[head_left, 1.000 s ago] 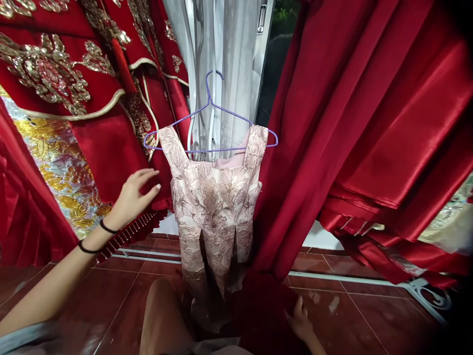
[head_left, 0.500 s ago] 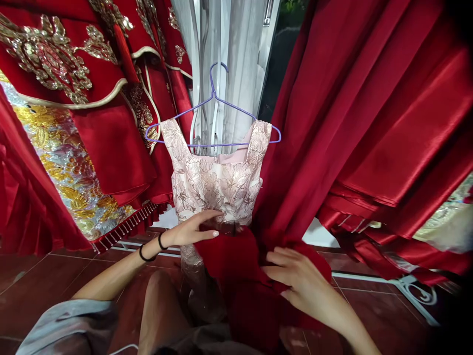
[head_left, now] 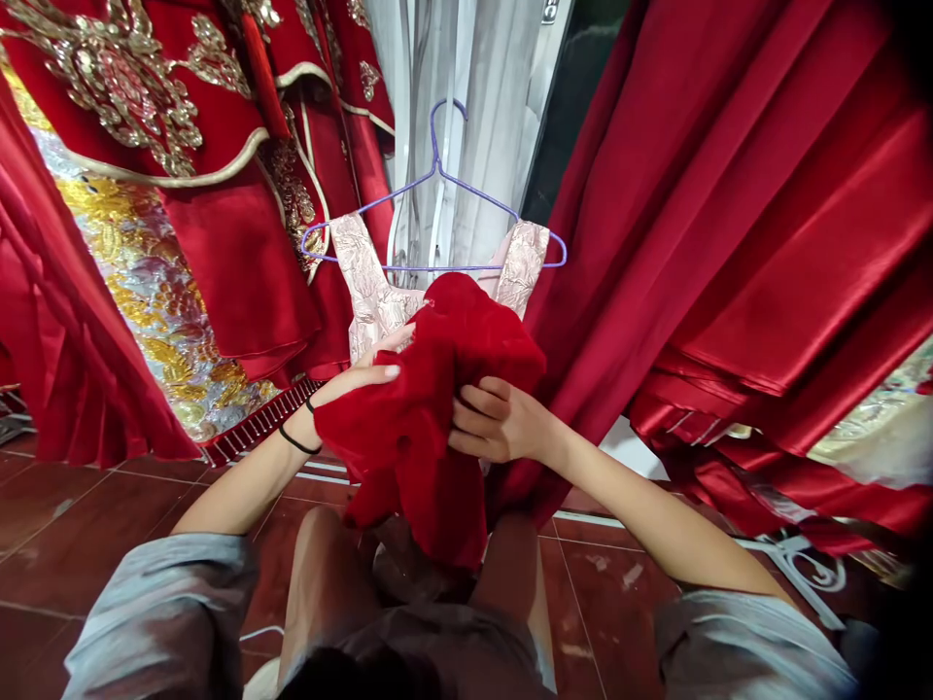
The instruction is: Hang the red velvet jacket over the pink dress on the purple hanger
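Note:
A bundle of red velvet cloth (head_left: 437, 418) is held up before me, its folds hanging down between my knees. My left hand (head_left: 357, 381) grips its left side, the thumb in front and some fingers partly hidden behind the fabric. With curled fingers, my right hand (head_left: 500, 423) grasps the cloth's right side. Behind the velvet hangs a pale pink floral dress (head_left: 371, 301) on a purple wire hanger (head_left: 473, 187). Only the dress's straps and upper left bodice show; the velvet covers the rest of the bodice.
Red garments with gold sequin trim (head_left: 138, 87) hang at the left. Long red satin cloth (head_left: 787, 272) fills the right. A white sheer curtain (head_left: 496, 107) hangs behind the hanger. White metal rack feet (head_left: 802, 574) stand on the red tiled floor (head_left: 65, 544).
Both hands have moved up, lifting the red velvet from my lap to in front of the pink dress. My right hand has come inward and curled its fingers into the cloth.

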A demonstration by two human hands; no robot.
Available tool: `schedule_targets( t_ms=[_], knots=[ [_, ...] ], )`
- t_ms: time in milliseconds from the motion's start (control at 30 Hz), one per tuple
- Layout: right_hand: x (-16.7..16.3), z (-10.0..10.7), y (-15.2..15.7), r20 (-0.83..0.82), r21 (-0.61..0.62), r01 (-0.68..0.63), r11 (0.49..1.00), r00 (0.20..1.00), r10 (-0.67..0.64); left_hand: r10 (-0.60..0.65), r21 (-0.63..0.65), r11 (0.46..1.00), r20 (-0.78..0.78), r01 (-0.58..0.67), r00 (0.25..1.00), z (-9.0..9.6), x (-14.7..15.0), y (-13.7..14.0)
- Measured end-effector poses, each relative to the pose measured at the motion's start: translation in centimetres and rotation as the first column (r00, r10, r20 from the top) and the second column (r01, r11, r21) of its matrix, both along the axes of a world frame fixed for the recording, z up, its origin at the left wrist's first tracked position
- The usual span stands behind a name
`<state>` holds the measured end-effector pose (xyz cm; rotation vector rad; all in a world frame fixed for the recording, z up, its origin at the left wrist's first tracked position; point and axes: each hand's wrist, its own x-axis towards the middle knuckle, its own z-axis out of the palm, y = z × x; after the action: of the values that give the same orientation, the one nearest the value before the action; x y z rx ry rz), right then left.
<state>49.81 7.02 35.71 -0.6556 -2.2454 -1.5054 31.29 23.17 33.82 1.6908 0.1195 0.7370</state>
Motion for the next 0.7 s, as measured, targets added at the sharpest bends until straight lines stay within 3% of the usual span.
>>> schedule_targets(
  t_ms=[67, 133, 167, 200, 233, 300, 333, 367, 400, 467, 500, 533, 567, 667, 700],
  knots=[
    [0.0, -0.8, -0.3, -0.038, -0.194, 0.061, 0.979, 0.997, -0.07, 0.003, -0.107, 0.994, 0.07, 0.004, 0.998, 1.2, 0.0, 0.1],
    [1.0, -0.8, -0.5, -0.174, -0.492, 0.035, 0.87, 0.975, -0.138, 0.039, -0.173, 0.985, 0.164, -0.01, 0.986, 2.0, -0.1, 0.6],
    [1.9, -0.5, -0.4, -0.307, -0.6, -0.058, 0.798, 0.938, -0.163, 0.07, -0.181, 0.983, 0.206, -0.032, 0.976, 2.3, -0.2, 0.9],
    [2.7, -0.1, -0.1, -0.479, -0.635, -0.193, 0.748, 0.858, -0.186, 0.095, -0.183, 0.982, 0.239, -0.051, 0.966, 2.5, -0.4, 1.2],
    [3.6, 0.4, 0.5, -0.649, -0.608, -0.327, 0.724, 0.729, -0.216, 0.102, -0.177, 0.983, 0.261, -0.057, 0.96, 2.5, -0.5, 1.4],
    [4.8, 1.2, 2.4, -0.863, -0.478, -0.488, 0.731, 0.415, -0.287, 0.056, -0.14, 0.99, 0.266, -0.019, 0.962, 2.6, -0.7, 1.4],
    [4.9, 1.5, 3.5, -0.892, -0.45, -0.526, 0.722, 0.307, -0.332, 0.015, -0.112, 0.994, 0.25, 0.013, 0.968, 2.5, -0.8, 1.2],
    [4.8, 1.7, 4.6, -0.877, -0.479, -0.564, 0.672, 0.277, -0.393, -0.021, -0.082, 0.996, 0.231, 0.041, 0.973, 2.5, -0.8, 0.9],
    [4.4, 1.9, 5.5, -0.831, -0.549, -0.603, 0.578, 0.317, -0.457, -0.045, -0.055, 0.997, 0.215, 0.058, 0.976, 2.5, -0.9, 0.7],
    [3.3, 2.2, 6.7, -0.701, -0.694, -0.633, 0.344, 0.486, -0.521, -0.042, -0.019, 0.999, 0.203, 0.047, 0.978, 2.5, -1.5, 0.8],
    [2.9, 2.5, 6.8, -0.656, -0.734, -0.624, 0.269, 0.547, -0.52, -0.015, -0.004, 1.0, 0.203, 0.016, 0.979, 2.6, -1.9, 1.1],
    [2.6, 2.9, 6.8, -0.652, -0.738, -0.623, 0.259, 0.561, -0.509, 0.028, 0.017, 0.999, 0.202, -0.032, 0.979, 2.7, -2.6, 1.6],
    [2.5, 3.5, 6.6, -0.693, -0.706, -0.634, 0.315, 0.527, -0.492, 0.081, 0.055, 0.994, 0.199, -0.094, 0.977, 2.9, -3.3, 2.4],
    [3.9, 6.0, 6.0, -0.876, -0.481, -0.626, 0.614, 0.319, -0.361, 0.277, 0.276, 0.909, 0.162, -0.313, 0.947, 3.8, -5.8, 4.8],
    [4.6, 7.0, 6.0, -0.905, -0.425, -0.597, 0.68, 0.292, -0.308, 0.345, 0.357, 0.856, 0.143, -0.373, 0.928, 4.3, -6.5, 5.3]
  ],
)
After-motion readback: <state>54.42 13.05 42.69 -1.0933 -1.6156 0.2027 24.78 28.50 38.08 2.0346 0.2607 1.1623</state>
